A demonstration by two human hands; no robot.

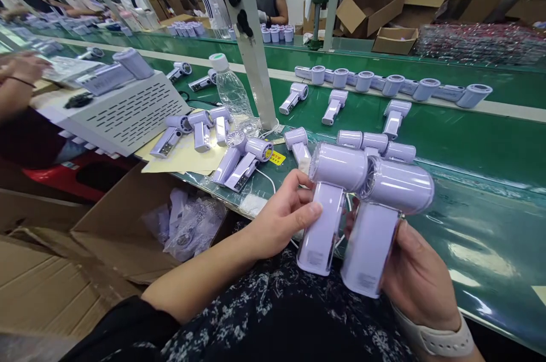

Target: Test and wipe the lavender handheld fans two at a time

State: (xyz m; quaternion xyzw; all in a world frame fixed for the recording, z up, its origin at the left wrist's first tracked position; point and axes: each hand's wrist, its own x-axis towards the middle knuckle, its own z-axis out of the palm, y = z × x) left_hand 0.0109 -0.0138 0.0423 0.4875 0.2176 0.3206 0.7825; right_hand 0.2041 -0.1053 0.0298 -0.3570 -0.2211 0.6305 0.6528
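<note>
My left hand (pixel 294 211) is closed around a lilac handheld fan (pixel 326 220), its thumb across the handle. Beside it, my right hand (pixel 422 271) grips a second lilac handheld fan (pixel 371 242) by the handle from the right. Both fans are upright, their round heads on top and touching or nearly touching each other. Small print shows low on each handle. Some fingers of my right hand are hidden behind its fan. Past them on the bench stand several more lilac fans (pixel 375 143).
A clear plastic bottle (pixel 234 92) stands by a metal post (pixel 251 38). Left are a slotted metal box (pixel 132 109), a yellow sheet (pixel 183 162) with fans, and a carton (pixel 115 231) of bagged parts. Fans line the green conveyor (pixel 447 129). A co-worker's hand (pixel 21 69) shows far left.
</note>
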